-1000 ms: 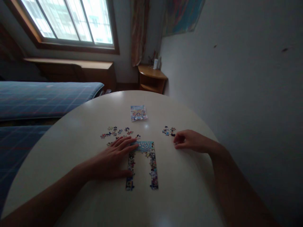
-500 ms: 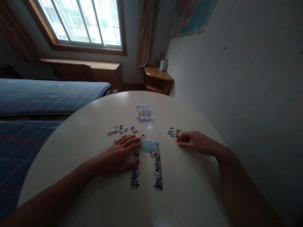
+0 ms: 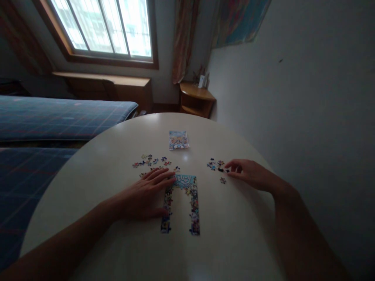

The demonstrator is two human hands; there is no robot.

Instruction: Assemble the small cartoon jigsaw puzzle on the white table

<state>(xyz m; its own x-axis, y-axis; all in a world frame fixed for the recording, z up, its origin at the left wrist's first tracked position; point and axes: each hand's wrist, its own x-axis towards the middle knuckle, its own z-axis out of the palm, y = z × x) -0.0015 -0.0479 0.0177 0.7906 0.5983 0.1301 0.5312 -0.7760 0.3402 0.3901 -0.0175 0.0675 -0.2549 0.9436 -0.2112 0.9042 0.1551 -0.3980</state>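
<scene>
The surface spreads across the lower centre of the frame, a bed to its left. Below centre lies the puzzle, the left hand over its left side. Loose pieces lie behind that hand, left of centre; a second cluster lies right of centre, left of the right hand, one piece in front. Behind the puzzle lies the packet.
</scene>
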